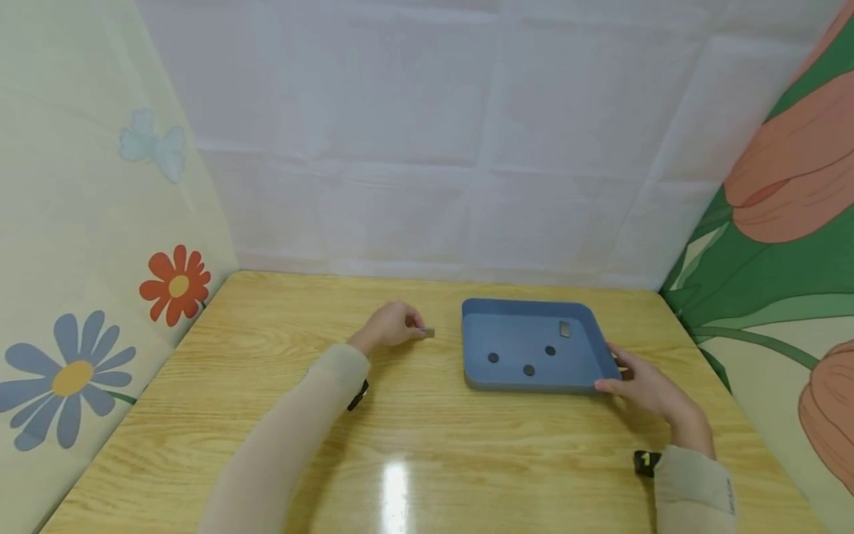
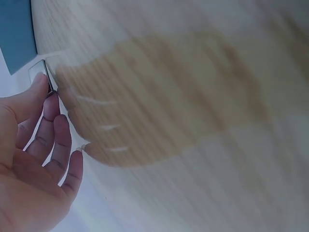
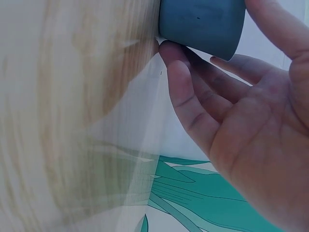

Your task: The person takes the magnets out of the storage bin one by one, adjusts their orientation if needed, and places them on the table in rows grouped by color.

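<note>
Between thumb and fingertips, my left hand (image 1: 395,324) pinches a small flat rectangular metal piece (image 1: 428,332), close over the table to the left of a blue tray (image 1: 514,330). In the left wrist view the piece (image 2: 36,70) shows a pale face and a thin dark edge. My right hand (image 1: 646,386) grips the tray at its near right corner, thumb at the front and fingers along the right side. Three dark round discs (image 1: 529,370) lie inside the tray. A small rectangular metal piece (image 1: 564,328) lies near its far right part.
The wood-grain table (image 1: 414,437) runs back to a white cloth backdrop (image 1: 400,148). Flower-patterned cloths hang on the left (image 1: 73,222) and right (image 1: 787,259). A black strap device (image 1: 646,463) sits at the right wrist, another (image 1: 358,395) at the left.
</note>
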A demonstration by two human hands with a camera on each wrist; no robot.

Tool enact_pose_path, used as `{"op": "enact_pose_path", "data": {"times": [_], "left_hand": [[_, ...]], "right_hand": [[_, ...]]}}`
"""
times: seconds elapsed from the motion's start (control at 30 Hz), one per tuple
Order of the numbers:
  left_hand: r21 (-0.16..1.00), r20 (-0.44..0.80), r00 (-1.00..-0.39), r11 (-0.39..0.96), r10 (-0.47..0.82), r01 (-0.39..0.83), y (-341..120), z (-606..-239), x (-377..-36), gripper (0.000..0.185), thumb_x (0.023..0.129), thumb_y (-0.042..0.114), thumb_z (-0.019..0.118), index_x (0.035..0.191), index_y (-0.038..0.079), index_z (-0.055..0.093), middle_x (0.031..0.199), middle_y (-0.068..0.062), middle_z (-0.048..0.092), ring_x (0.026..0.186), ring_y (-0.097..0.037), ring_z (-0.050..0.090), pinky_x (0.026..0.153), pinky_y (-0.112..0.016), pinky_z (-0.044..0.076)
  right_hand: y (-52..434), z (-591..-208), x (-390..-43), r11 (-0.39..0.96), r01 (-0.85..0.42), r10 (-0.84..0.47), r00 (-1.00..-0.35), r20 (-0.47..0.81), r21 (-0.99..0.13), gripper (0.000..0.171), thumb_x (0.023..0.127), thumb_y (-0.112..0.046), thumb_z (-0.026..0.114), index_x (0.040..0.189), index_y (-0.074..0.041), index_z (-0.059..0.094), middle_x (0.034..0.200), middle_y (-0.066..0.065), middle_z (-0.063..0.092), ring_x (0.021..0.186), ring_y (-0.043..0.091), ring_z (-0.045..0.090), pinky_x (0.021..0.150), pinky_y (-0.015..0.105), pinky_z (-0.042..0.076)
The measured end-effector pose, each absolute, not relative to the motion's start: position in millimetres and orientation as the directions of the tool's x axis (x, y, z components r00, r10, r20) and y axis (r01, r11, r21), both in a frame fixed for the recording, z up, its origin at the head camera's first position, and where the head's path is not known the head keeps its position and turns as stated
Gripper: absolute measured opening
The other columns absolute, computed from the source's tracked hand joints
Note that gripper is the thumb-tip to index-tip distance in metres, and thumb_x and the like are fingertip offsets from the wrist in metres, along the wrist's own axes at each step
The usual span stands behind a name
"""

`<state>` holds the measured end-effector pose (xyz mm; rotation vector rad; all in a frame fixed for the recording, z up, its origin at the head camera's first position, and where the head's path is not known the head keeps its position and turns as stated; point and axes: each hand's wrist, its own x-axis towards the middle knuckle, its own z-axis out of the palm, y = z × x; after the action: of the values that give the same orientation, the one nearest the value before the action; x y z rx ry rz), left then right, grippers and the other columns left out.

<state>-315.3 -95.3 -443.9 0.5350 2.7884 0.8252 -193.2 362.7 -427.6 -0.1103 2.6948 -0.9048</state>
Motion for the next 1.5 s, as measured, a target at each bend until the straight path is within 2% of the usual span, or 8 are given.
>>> {"op": "enact_pose_path", "data": {"times": [0.47, 0.7, 1.1, 1.5], "left_hand": [[0.522, -0.097, -0.923, 0.808, 0.373, 0.272, -96, -440, -315, 0.021, 0.093, 0.022, 0.078, 0.109, 0.009, 0.079, 0.108, -0.006, 0.077, 0.097, -0.020, 0.068, 0.092, -0.040, 0.056], [0.503, -0.099, -0.925, 0.820, 0.367, 0.272, -96, -440, -316, 0.021, 0.094, 0.026, 0.078, 0.110, 0.013, 0.079, 0.114, -0.004, 0.077, 0.106, -0.021, 0.069, 0.097, -0.041, 0.056], [0.487, -0.089, -0.922, 0.824, 0.378, 0.291, -94, -441, -318, 0.022, 0.093, 0.023, 0.079, 0.112, 0.012, 0.079, 0.112, -0.004, 0.078, 0.103, -0.021, 0.070, 0.095, -0.041, 0.058], [0.451, -0.069, -0.917, 0.832, 0.394, 0.323, -88, -431, -319, 0.037, 0.092, 0.031, 0.080, 0.123, 0.012, 0.075, 0.118, -0.006, 0.074, 0.112, -0.026, 0.067, 0.100, -0.044, 0.055]], "right_hand": [[363, -428, -194, 0.796, 0.015, -0.171, -0.953, -0.249, -0.606, 0.098, 0.099, -0.046, 0.067, 0.164, 0.001, 0.011, 0.155, 0.043, 0.033, 0.134, 0.058, 0.047, 0.102, 0.063, 0.049], [363, -426, -194, 0.790, 0.020, -0.172, -0.952, -0.253, -0.612, 0.098, 0.099, -0.044, 0.068, 0.164, 0.002, 0.012, 0.154, 0.043, 0.034, 0.134, 0.058, 0.047, 0.102, 0.063, 0.050], [363, -426, -194, 0.793, 0.024, -0.167, -0.953, -0.255, -0.608, 0.098, 0.099, -0.044, 0.068, 0.164, 0.002, 0.011, 0.154, 0.043, 0.034, 0.133, 0.058, 0.048, 0.102, 0.063, 0.049], [363, -426, -193, 0.787, 0.021, -0.175, -0.951, -0.256, -0.617, 0.097, 0.099, -0.043, 0.067, 0.164, 0.003, 0.011, 0.155, 0.044, 0.032, 0.135, 0.060, 0.046, 0.103, 0.063, 0.049]]}}
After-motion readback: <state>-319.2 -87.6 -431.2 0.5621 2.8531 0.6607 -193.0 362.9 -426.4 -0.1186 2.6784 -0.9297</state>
